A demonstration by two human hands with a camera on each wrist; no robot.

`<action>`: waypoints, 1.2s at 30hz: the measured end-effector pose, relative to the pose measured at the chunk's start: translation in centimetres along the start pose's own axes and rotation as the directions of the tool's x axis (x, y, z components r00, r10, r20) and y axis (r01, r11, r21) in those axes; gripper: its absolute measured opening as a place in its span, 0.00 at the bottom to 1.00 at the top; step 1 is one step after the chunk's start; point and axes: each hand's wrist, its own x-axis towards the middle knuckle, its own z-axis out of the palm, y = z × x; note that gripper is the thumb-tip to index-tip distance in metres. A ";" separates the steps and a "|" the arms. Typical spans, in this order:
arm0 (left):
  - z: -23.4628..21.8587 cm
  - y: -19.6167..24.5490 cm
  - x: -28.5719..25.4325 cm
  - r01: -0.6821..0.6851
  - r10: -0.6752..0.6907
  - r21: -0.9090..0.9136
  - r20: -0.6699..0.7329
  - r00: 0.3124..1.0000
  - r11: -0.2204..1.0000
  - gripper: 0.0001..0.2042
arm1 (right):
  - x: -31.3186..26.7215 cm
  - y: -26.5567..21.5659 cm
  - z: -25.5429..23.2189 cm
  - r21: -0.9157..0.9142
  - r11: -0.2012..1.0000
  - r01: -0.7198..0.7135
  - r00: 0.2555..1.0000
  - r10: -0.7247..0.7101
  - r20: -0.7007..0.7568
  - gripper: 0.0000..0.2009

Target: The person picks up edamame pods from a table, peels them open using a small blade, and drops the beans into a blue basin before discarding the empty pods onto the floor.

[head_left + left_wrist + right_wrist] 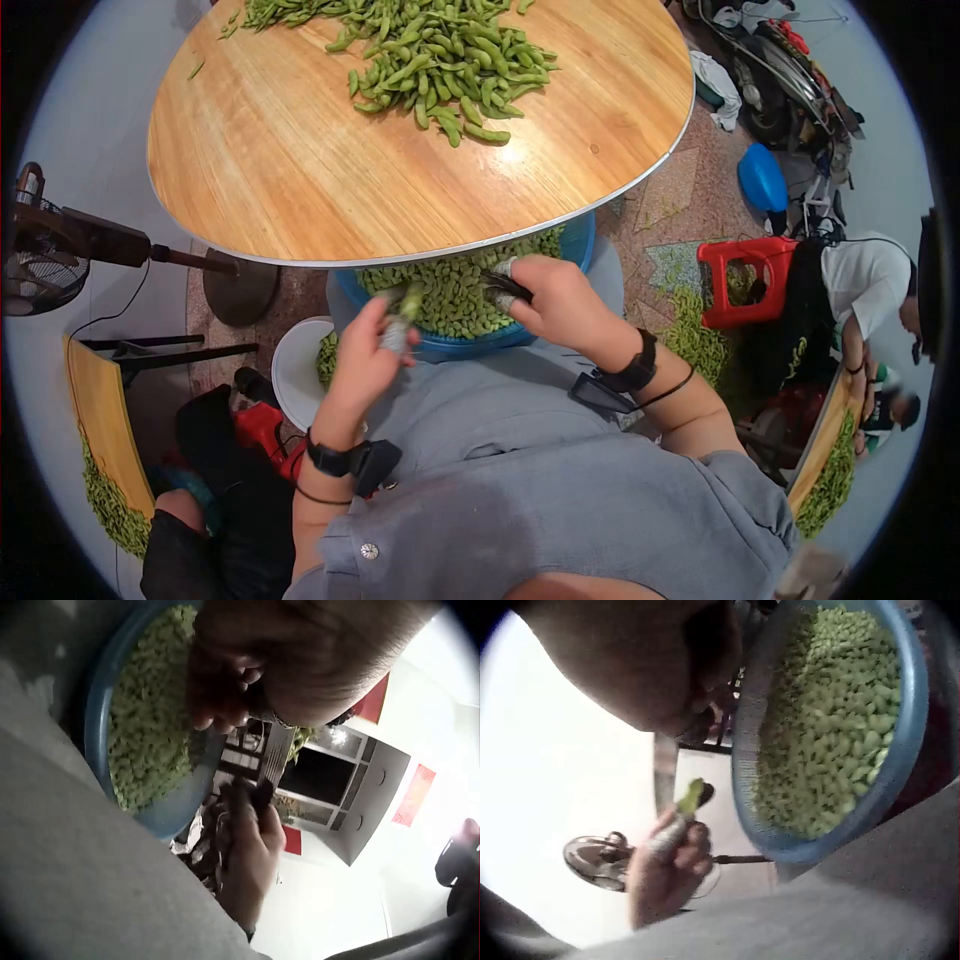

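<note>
In the head view my left hand (368,350) pinches a green soybean pod (411,298) over the near left side of the blue basin (465,347). The pod (693,796) sticks up from the fingertips in the right wrist view, with a dark piece beside it. Pale wrapping covers a finger of that hand. Across from it, my right hand (565,300) is bent over the basin's right side, with pale wrapping and dark, narrow shapes at its fingertips; I cannot tell whether it holds them. Shelled green beans (450,305) fill the basin, which sits at my lap.
A round wooden table (300,170) overhangs the basin's far side and bears a heap of pods (450,60). A white bucket (295,365) stands at left, near a fan (60,245). At right are a red stool (715,285), husks (695,335) on the floor and another person (865,280).
</note>
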 end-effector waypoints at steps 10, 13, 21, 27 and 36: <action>-9.8 -4.7 -7.7 0.288 0.111 0.857 -0.365 0.924 0.427 0.16 | 10.5 3.3 -2.4 -0.248 0.969 -0.020 0.931 -0.072 -0.357 0.09; -9.5 -4.1 -7.5 0.094 0.306 0.888 -0.252 0.918 0.449 0.15 | 10.7 3.1 -2.5 -0.276 0.961 0.004 0.944 -0.094 -0.315 0.09; 0.4 6.7 -0.5 -0.358 0.388 0.253 -0.078 0.919 0.899 0.14 | 4.3 -1.1 -4.0 0.173 0.963 0.205 0.978 -0.206 -0.017 0.11; 3.0 7.4 2.4 -0.160 0.170 -0.060 0.398 0.902 0.985 0.09 | 2.0 -2.2 -4.0 0.223 0.949 0.224 0.970 -0.240 0.047 0.12; 3.7 6.6 1.3 -0.175 0.206 -0.249 0.102 0.973 0.952 0.07 | 0.1 -4.0 -1.5 0.553 0.812 -0.187 0.968 0.056 0.245 0.20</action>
